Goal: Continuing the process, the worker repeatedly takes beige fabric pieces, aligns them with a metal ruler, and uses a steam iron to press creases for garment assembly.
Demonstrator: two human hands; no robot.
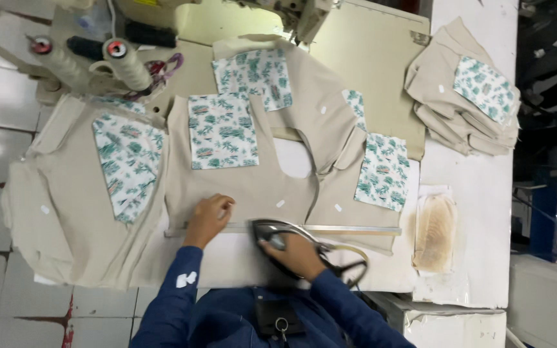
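My right hand (300,252) grips the handle of a steel iron (277,229) that rests on the near hem of a beige shirt piece (253,187). My left hand (209,218) lies on that fabric just left of the iron, fingers curled and pressing the hem down. A long metal ruler (356,229) lies along the hem. The shirt piece carries a pocket (222,131) of white cloth with a green leaf print. A second printed pocket (383,171) sits on the right shirt part.
A stack of beige pieces with printed pockets (462,90) lies at the back right. More beige pieces (78,193) hang off the table's left. Thread cones (127,63) and a sewing machine (291,13) stand at the back. A scorched iron rest pad (434,232) lies right.
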